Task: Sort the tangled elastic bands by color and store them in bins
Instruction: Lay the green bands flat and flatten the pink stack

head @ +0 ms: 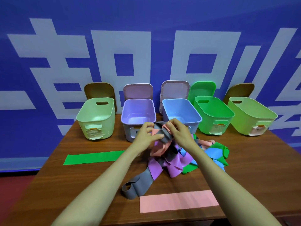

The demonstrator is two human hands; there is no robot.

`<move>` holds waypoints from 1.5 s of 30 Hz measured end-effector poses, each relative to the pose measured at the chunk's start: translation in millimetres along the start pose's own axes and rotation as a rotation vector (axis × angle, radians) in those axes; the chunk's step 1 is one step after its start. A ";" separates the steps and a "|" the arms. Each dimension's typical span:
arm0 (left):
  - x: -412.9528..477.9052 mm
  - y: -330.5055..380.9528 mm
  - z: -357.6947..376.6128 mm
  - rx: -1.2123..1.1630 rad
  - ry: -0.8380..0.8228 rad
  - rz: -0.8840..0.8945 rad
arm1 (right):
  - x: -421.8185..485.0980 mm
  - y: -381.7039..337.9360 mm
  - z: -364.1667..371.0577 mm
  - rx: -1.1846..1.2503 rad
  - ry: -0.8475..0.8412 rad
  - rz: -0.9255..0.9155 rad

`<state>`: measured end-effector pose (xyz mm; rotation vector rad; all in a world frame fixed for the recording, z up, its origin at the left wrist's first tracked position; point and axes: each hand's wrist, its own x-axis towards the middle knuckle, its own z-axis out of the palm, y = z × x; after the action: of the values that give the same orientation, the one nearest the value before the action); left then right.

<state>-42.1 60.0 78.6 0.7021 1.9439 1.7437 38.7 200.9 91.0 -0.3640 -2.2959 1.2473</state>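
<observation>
Hands on grey band (165,137) above tangled pile (177,163).
Left hand (147,134) and right hand (178,130) both pinch the grey band, fingers (158,136) curled round it, lifted over the pile at the tabletop (244,168) centre. Flat green band (92,158) lies at 9 o'clock, flat pink band (178,201) at 6 o'clock; five open bins (211,121) stand in a row at 12 o'clock.

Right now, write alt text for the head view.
Left hand and right hand pinch a grey band above a tangled pile of coloured elastic bands on a wooden table. Five open bins stand behind; a flat green band and flat pink band lie aside.
</observation>
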 end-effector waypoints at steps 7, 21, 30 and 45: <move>-5.4 5.7 -6.2 -0.194 0.061 0.058 | 5.8 2.3 1.1 0.135 0.106 0.080; -11.4 -7.2 -1.3 0.334 0.027 0.194 | -0.8 -6.2 17.2 0.183 0.023 0.124; -8.3 1.4 -14.1 0.489 0.090 0.271 | -3.0 -5.4 0.0 -0.037 -0.235 0.007; -23.3 3.5 -40.1 0.439 0.013 0.515 | 11.7 -13.0 0.5 0.656 0.155 0.419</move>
<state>-48.7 14.6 86.3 1.4548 2.3291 1.5813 28.7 198.7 105.1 -0.6839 -1.5983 2.0018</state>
